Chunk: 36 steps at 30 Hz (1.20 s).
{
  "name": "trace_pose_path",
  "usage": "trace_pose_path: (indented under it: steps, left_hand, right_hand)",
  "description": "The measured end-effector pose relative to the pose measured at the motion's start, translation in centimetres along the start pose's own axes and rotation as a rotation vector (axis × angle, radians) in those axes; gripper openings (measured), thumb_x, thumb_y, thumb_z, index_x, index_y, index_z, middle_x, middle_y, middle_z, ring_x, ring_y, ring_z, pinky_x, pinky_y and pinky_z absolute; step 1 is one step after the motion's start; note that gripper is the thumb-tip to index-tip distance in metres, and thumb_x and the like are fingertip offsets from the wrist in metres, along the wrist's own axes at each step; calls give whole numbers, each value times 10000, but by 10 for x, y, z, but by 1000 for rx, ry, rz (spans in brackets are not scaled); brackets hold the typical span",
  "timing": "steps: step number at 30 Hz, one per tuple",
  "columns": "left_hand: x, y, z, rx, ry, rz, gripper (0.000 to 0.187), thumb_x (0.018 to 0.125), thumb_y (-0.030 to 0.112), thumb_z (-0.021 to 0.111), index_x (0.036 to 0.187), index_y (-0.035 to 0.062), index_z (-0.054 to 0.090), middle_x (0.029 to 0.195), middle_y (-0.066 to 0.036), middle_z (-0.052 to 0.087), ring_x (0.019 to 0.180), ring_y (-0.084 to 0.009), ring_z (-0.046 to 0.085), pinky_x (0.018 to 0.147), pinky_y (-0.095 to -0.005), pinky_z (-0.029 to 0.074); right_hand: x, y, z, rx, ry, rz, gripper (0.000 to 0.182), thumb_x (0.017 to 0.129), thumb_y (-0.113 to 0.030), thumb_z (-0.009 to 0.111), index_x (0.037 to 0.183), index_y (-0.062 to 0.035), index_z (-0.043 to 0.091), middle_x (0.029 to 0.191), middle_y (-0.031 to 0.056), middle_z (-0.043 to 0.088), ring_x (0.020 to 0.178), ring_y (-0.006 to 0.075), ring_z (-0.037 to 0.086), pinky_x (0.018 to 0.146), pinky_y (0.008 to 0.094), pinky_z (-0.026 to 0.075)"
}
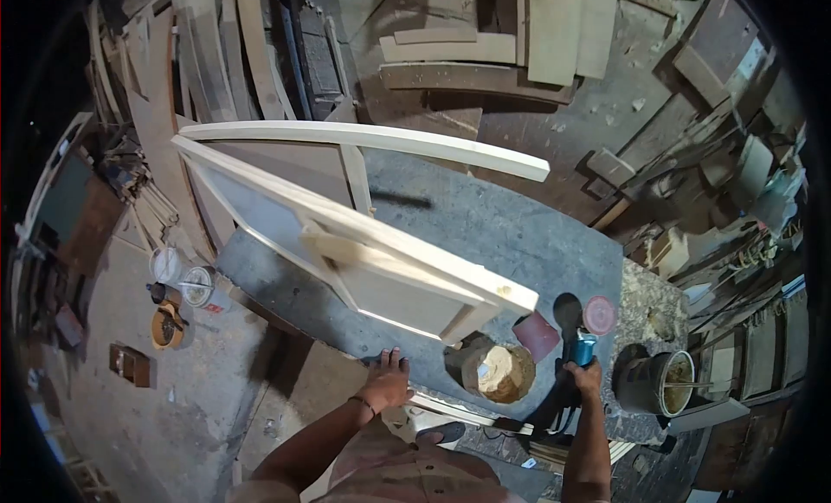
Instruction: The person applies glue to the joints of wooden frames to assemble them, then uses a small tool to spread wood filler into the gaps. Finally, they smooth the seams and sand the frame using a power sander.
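My left hand [387,382] rests on the near edge of the grey worktable [485,222], its fingers apart and nothing in it. My right hand [586,377] is wrapped round a blue cylindrical object [585,349] near the table's right end. A light wooden frame with inset panels [407,291] stands across the table, in front of my left hand. Left of my right hand sits an open container of pale powder [505,373], with a dark red block-like object [537,337] beside it. A round pink lid [599,314] lies just beyond the blue object.
A bucket with a stick in it [677,383] stands at the right. A curved wooden rail [450,145] reaches over the table's far edge. Boards [554,35] lie on the floor beyond. Small pots [197,282] and an orange container [167,325] are at the left.
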State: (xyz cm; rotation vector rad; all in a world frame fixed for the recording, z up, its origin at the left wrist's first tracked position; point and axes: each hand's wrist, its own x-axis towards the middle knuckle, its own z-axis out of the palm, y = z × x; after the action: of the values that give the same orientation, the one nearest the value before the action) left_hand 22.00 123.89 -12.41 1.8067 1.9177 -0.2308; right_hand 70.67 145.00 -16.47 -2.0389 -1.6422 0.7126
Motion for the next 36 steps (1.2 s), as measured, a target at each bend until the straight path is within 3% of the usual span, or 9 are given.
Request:
trace_pose_path:
  steps: [3, 5, 11, 12, 16, 20, 26, 31, 36]
  left_hand:
    - [0, 19, -54, -220, -204, 35, 617, 930, 487, 595, 1338, 25, 579, 1345, -269, 586, 1302, -415, 535, 1102, -585, 366]
    - [-15, 57, -76, -276, 3, 159, 537, 949, 500, 580, 1211, 37, 652, 1161, -235, 681, 1140, -424, 629, 1037, -569, 436]
    - [-61, 198, -142, -529, -52, 506, 900, 954, 660, 501, 1431, -90, 358, 1187, -346, 622, 1116, -510, 618, 955, -534, 499]
    - [-72, 212, -136, -438, 170, 545, 786, 955, 620, 520, 1283, -94, 538, 1102, -340, 655, 1053, -493, 649, 923, -537, 508]
    - [-63, 206, -128, -174, 123, 568, 518, 885, 504, 640, 771, 13, 759, 816, -229, 720, 847, -408, 713, 763, -515, 555]
    - [-44, 193, -125, -236, 136, 358, 488, 884, 440, 686, 1052, -17, 671, 1041, -240, 692, 988, -396, 673, 866, -490, 521]
    - [42, 236, -122, -175, 472, 620, 542, 834, 361, 743, 1228, 30, 572, 1328, -179, 550, 1237, -368, 505, 925, -542, 458]
    - [115, 295, -129, -84, 270, 701, 753, 858, 395, 739, 1468, 63, 450, 1554, -167, 385, 1461, -396, 306, 1153, -552, 334]
    - [158, 309, -109, 53, -23, 679, 747, 827, 345, 786, 1443, 56, 479, 1520, -172, 437, 1481, -415, 270, 1199, -480, 305]
  right_hand:
    - [-17, -3, -13, 205, -107, 97, 393, 706, -180, 821, 1004, 16, 657, 849, 81, 691, 715, 182, 650, 652, 334, 531]
    - [-44, -33, -26, 597, -207, 151, 307, 758, -123, 777, 1014, -7, 653, 834, 65, 679, 686, 174, 651, 610, 332, 531]
    - [-135, -170, -91, 1008, -107, 185, 448, 829, -184, 802, 1190, -26, 589, 942, 41, 657, 806, 166, 628, 736, 306, 511]
    - [-145, -196, -105, 1057, -83, 128, 448, 834, -179, 796, 1203, -32, 588, 952, 33, 655, 827, 159, 624, 738, 301, 503]
    - [-164, -233, -137, 1010, -21, -39, 474, 841, -165, 777, 1255, -47, 579, 1030, 24, 646, 893, 136, 611, 828, 299, 489]
    - [-188, -216, -164, 945, 34, -31, 496, 838, -149, 761, 1279, -34, 565, 1066, 35, 646, 934, 134, 615, 901, 290, 482]
    - [-233, -172, -193, 946, 108, 17, 535, 825, -116, 745, 1310, -29, 538, 1084, 54, 652, 962, 144, 623, 880, 297, 508]
    - [-258, -130, -199, 960, 188, 49, 597, 808, -45, 756, 1348, -20, 502, 1150, 76, 643, 1023, 169, 627, 916, 315, 506]
    - [-266, -68, -191, 850, 202, 51, 619, 786, -67, 785, 1337, -8, 507, 1167, 81, 628, 1044, 172, 603, 940, 318, 480]
